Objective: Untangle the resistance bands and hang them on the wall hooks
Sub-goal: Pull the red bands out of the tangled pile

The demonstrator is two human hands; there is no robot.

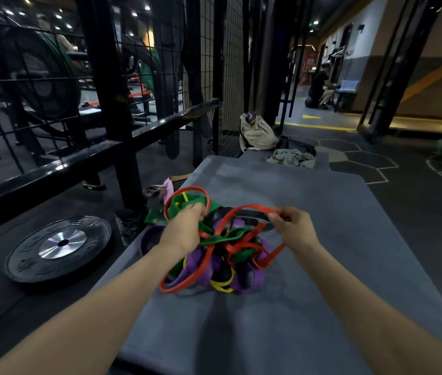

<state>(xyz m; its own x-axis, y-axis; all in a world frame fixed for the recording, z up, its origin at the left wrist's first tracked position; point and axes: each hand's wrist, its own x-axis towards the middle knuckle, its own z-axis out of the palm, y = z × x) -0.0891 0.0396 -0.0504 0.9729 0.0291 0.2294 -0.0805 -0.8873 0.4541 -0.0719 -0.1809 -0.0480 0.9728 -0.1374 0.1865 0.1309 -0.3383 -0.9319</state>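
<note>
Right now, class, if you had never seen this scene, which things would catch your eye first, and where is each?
First, the bright tangle of resistance bands, red, green, purple, yellow and black, heaped on the grey mat in the centre. The left hand grips into the pile near a green band while the right hand pinches a red band lifted from it. On the floor to the left lies a black weight plate with a shiny hub.

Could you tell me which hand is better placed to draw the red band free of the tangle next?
Probably the right hand: it pinches the red band at a raised loop, while the left hand grips the tangle.
</note>
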